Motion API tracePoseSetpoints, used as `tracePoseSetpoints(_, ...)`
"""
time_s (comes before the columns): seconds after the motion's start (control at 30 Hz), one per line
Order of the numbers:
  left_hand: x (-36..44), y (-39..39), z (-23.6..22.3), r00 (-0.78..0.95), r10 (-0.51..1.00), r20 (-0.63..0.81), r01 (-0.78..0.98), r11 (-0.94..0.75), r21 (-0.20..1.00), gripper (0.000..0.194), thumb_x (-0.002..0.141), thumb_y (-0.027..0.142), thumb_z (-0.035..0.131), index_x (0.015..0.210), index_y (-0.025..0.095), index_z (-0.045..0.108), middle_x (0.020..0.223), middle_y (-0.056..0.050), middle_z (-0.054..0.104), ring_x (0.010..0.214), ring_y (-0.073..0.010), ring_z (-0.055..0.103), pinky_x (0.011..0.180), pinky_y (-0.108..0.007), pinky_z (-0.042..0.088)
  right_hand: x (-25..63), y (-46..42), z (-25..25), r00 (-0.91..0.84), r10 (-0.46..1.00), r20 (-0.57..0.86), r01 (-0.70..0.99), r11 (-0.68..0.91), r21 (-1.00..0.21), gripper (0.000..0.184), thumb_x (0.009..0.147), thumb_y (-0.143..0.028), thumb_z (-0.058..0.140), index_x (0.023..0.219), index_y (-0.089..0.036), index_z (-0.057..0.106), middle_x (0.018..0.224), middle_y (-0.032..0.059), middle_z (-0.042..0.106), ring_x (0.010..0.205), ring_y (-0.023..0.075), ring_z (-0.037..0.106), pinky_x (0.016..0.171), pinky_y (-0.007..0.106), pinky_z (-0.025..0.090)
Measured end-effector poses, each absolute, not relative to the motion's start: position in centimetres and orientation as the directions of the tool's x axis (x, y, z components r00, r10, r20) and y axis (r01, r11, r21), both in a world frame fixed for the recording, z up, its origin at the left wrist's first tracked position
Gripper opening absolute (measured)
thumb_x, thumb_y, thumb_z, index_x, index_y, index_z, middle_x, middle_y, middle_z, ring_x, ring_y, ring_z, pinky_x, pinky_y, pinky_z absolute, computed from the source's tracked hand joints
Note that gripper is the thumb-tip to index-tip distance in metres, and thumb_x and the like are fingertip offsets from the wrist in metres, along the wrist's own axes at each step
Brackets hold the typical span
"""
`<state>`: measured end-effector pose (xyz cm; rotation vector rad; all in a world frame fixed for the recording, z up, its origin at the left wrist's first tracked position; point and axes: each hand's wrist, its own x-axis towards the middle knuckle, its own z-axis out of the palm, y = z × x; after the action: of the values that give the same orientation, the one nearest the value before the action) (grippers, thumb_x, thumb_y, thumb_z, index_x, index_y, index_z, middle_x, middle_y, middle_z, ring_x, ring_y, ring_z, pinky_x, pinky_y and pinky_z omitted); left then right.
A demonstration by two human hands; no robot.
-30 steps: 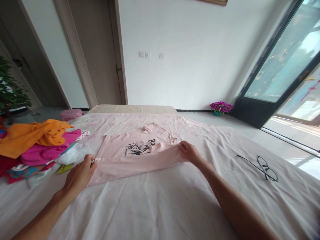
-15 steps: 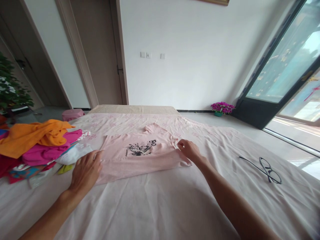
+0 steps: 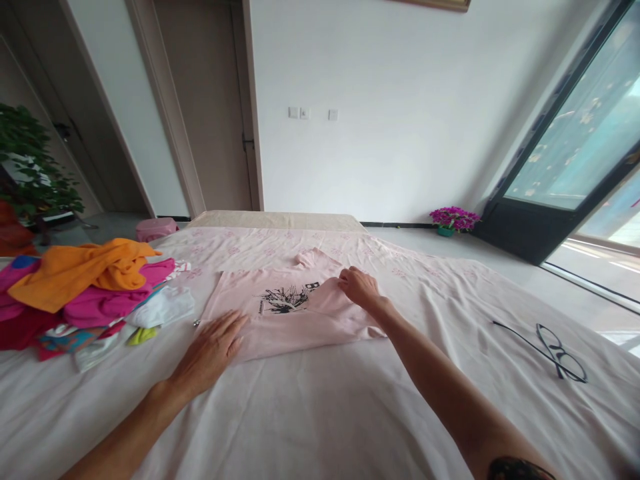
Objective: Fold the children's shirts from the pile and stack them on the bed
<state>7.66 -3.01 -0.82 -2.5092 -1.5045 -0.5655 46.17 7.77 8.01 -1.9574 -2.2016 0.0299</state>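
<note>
A pale pink T-shirt (image 3: pixel 287 320) with a black print lies on the bed, its near side folded over and its collar pointing away from me. My left hand (image 3: pixel 213 350) rests flat on its lower left corner with fingers stretched out. At the shirt's right side, my right hand (image 3: pixel 359 287) has its fingers closed on the fabric, pulling a fold up over part of the lettering. The right fingertips are partly hidden behind the hand.
A heap of bright clothes (image 3: pixel 95 287) lies on the left of the bedsheet (image 3: pixel 320 413). Black-framed glasses (image 3: pixel 557 353) lie on the right. Beyond the bed are a pink stool (image 3: pixel 155 229), a pot of purple flowers (image 3: pixel 454 219) and a leafy plant (image 3: pixel 35 163).
My right hand has moved left, drawing the shirt's right side inward over some of the lettering. My left hand has slid right, further onto the shirt. The view has shifted slightly.
</note>
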Motion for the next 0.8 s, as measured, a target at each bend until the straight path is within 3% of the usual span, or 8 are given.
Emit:
tracePoseSetpoints(0.1, 7.8, -3.0, -0.8, 0.408, 0.819, 0.404, 0.888, -0.459, 0.035, 0.049, 0.096, 0.033, 0.04, 0.144, 0.024, 0.041, 0.145, -0.008, 0.049, 0.133, -0.0218, 0.045, 0.11, -0.041, 0.037, 45.5, 9.0, 8.5, -0.057, 0.962, 0.266, 0.974, 0.112, -0.199, 0.031, 0.096, -0.035, 0.039, 0.109, -0.022, 0.065, 0.112, 0.0073, 0.061, 0.083, 0.0171, 0.059, 0.064, 0.026, 0.036)
tracePoseSetpoints(0.33, 7.6, -2.8, -1.2, 0.362, 0.854, 0.374, 0.927, -0.371, -0.053, 0.048, 0.095, 0.036, 0.039, 0.141, 0.023, 0.047, 0.146, -0.009, 0.049, 0.134, -0.0239, 0.044, 0.112, -0.045, 0.032, 44.7, 10.0, 6.7, 0.012, 0.986, 0.164, 0.964, 0.032, -0.263, 0.032, 0.09, -0.026, 0.051, 0.121, -0.024, 0.06, 0.124, 0.0076, 0.057, 0.096, 0.0195, 0.061, 0.069, 0.026, 0.04)
tracePoseSetpoints(0.5, 7.3, -2.8, -1.5, 0.325, 0.87, 0.371, 0.944, -0.32, -0.077, 0.05, 0.095, 0.04, 0.039, 0.14, 0.022, 0.048, 0.145, -0.01, 0.05, 0.135, -0.0253, 0.042, 0.113, -0.048, 0.028, 47.5, 6.5, 5.8, 0.081, 0.979, 0.186, 0.965, -0.03, -0.262, 0.036, 0.092, -0.029, 0.044, 0.127, -0.024, 0.055, 0.126, 0.0088, 0.059, 0.105, 0.0221, 0.06, 0.076, 0.029, 0.042)
tracePoseSetpoints(0.67, 7.3, -2.7, -1.9, 0.303, 0.874, 0.38, 0.952, -0.296, -0.078, 0.05, 0.094, 0.041, 0.04, 0.139, 0.023, 0.049, 0.144, -0.01, 0.051, 0.134, -0.026, 0.042, 0.113, -0.049, 0.028, 51.9, 3.0, 6.4, 0.2, 0.979, -0.031, 0.951, -0.202, -0.233, 0.046, 0.094, -0.053, 0.032, 0.111, -0.024, 0.063, 0.111, 0.0093, 0.068, 0.096, 0.0266, 0.064, 0.077, 0.035, 0.042)
tracePoseSetpoints(0.8, 7.5, -2.8, -1.7, 0.312, 0.872, 0.377, 0.95, -0.298, -0.096, 0.05, 0.094, 0.041, 0.038, 0.138, 0.021, 0.05, 0.144, -0.012, 0.051, 0.134, -0.0271, 0.043, 0.112, -0.05, 0.029, 54.1, 1.6, 6.6, 0.159, 0.97, -0.183, 0.949, -0.202, -0.244, 0.047, 0.089, -0.06, 0.038, 0.087, -0.023, 0.067, 0.087, 0.0063, 0.072, 0.082, 0.0238, 0.064, 0.069, 0.031, 0.04)
